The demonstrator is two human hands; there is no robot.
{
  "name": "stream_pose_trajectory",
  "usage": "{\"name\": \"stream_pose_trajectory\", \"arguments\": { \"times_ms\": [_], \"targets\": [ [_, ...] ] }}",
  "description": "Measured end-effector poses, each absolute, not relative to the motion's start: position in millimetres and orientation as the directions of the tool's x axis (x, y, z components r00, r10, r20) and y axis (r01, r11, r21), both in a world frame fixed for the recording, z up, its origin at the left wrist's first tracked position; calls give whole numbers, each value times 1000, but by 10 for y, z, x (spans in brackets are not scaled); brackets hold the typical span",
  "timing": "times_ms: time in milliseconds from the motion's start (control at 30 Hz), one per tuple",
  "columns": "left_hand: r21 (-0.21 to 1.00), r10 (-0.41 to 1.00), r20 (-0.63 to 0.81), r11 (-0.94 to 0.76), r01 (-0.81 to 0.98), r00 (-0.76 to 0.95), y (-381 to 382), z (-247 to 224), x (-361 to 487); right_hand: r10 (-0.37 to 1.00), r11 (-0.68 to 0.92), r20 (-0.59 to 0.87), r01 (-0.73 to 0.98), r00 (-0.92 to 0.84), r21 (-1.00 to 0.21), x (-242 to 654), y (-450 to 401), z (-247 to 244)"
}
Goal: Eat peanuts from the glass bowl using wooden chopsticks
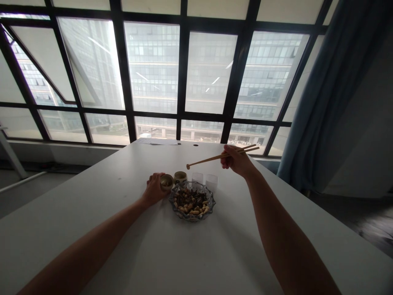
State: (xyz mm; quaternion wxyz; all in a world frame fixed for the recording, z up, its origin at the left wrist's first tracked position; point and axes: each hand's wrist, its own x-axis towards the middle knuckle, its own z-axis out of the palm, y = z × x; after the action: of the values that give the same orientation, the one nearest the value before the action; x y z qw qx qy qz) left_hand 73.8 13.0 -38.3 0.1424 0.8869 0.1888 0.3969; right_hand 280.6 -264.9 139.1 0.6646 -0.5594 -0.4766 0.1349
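Note:
My right hand [235, 159] is closed around a pair of wooden chopsticks [210, 158] held in the air above the table. Pinched at their tips is a small tan piece [188, 166], perhaps a peanut. My left hand [155, 189] grips a small ceramic cup [166, 182], tilted towards me, with a few small pieces inside. A second ceramic cup [180, 177] with dark markings stands just right of it. In front of the cups sits a scalloped glass bowl [211, 205] holding peanuts [195, 212] and dark, elongated pieces that look like seeds.
Two clear plastic cups [197, 178] stand behind the bowl on the white table [190, 254]. Paper sheets [158, 141] lie at the far edge, near two dark round holes. Beyond are framed windows [153, 65], with a blue curtain [319, 94] on the right.

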Motion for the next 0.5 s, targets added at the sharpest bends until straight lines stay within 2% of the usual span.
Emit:
{"name": "stream_pose_trajectory", "arguments": {
  "times_ms": [267,500],
  "targets": [
    [389,394,681,-909,152,617,186,-413,743,686,390,468,262,557,-883,2906,-2686,1376],
    [386,387,685,-911,144,617,188,-413,747,681,366,471,296,560,-882,2951,-2684,1353]
  ]
}}
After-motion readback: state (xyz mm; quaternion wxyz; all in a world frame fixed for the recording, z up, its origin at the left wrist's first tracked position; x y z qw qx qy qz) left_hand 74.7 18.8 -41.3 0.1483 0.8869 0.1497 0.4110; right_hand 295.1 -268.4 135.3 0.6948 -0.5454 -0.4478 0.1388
